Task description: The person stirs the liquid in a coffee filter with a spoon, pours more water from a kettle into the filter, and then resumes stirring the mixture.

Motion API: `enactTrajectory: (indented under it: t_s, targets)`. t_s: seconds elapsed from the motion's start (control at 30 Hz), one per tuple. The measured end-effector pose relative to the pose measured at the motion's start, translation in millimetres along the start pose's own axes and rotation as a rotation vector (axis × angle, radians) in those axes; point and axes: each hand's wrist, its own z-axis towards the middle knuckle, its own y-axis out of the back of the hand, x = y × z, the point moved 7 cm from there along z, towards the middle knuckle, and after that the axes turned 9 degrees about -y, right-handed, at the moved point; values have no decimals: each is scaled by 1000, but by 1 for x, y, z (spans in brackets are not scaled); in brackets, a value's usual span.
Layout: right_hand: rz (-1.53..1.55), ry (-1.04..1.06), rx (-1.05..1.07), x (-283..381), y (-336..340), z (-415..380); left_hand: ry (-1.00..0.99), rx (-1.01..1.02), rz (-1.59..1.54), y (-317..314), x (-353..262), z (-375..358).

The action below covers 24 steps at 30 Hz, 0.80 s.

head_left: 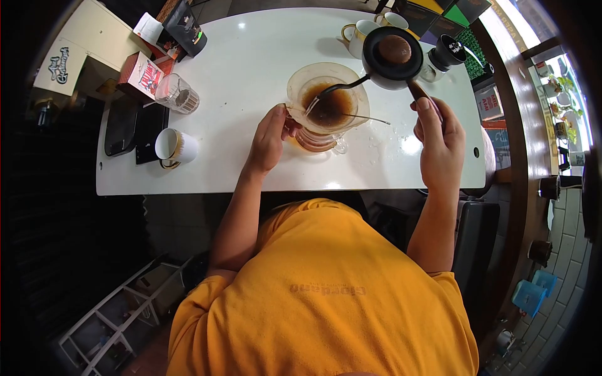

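Note:
My right hand (439, 135) grips the handle of a black gooseneck kettle (392, 59). The kettle is tilted, and its thin spout reaches over a clear pour-over dripper (326, 100) with wet brown coffee grounds inside. A thin stream runs from the spout tip into the grounds. The dripper sits on a glass server (320, 143) holding some brown liquid. My left hand (269, 138) rests against the left side of the dripper and server, fingers curled on the rim. Everything stands on a white table (251, 175).
A white cup (175, 146) and a black scale (135, 128) sit at the table's left, with a ribbed glass (177, 94) and a red box (141, 75) behind. Two mugs (359, 34) and a black grinder (446, 53) stand at the far edge.

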Motion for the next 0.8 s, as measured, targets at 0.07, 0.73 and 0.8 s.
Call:
enactTrajectory:
  t_s: [0.07,0.73,0.8]
  targets:
    - [-1,-7,8,-2,-4,1,4,-11,10,-1,-4,-2]
    - [7,45,-34,-2,-18,19,8,-133,73,27,0,-7]
    - [3,40,-48,-3,-19,23,8,-125,68,28,1,-6]
